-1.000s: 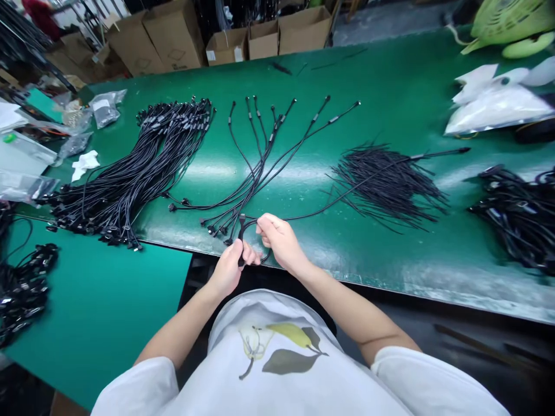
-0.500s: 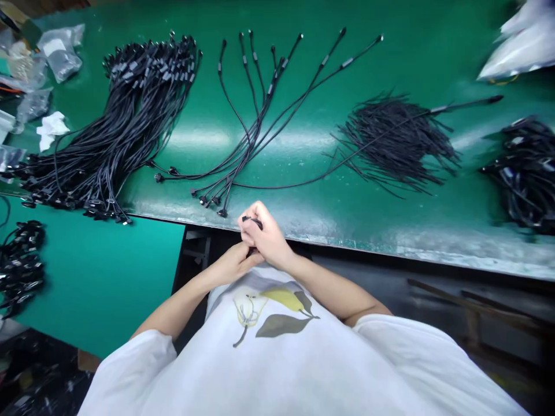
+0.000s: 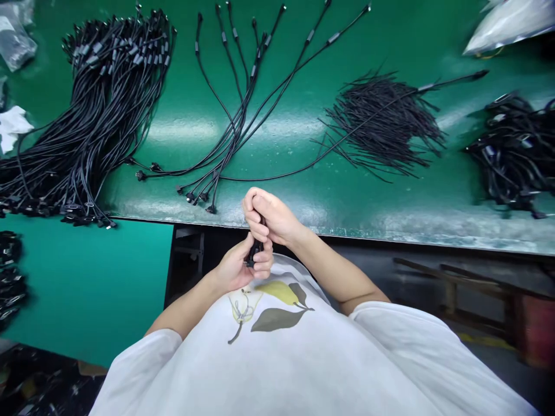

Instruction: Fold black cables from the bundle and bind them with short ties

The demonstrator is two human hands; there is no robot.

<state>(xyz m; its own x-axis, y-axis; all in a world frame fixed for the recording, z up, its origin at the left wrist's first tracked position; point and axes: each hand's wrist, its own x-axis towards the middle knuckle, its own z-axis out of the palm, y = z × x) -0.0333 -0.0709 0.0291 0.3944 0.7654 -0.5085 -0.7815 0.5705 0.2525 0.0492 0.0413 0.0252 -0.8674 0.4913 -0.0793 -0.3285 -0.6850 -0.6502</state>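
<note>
Both hands meet at the table's front edge, close to my body. My left hand (image 3: 243,263) is closed around a black cable (image 3: 255,249), which looks folded into a short bundle with a plug end at the bottom. My right hand (image 3: 271,216) sits just above, its fingers wrapped over the upper part of the same cable; most of that part is hidden. Beyond the hands, several loose black cables (image 3: 234,136) with grey sleeves lie fanned out, their plug ends toward me. To the right is a pile of short black ties (image 3: 384,124), crossed by one cable.
A thick heap of black cables (image 3: 108,110) covers the left of the green table (image 3: 295,202). Coiled cable bundles (image 3: 515,156) lie at the right, with a white plastic bag (image 3: 511,26) behind. A lower green surface (image 3: 95,271) adjoins at front left, holding more bundles (image 3: 11,277).
My hands have shifted from being clasped together to one above the other, and more of the black cable shows in the left. The view has moved a little to the right.
</note>
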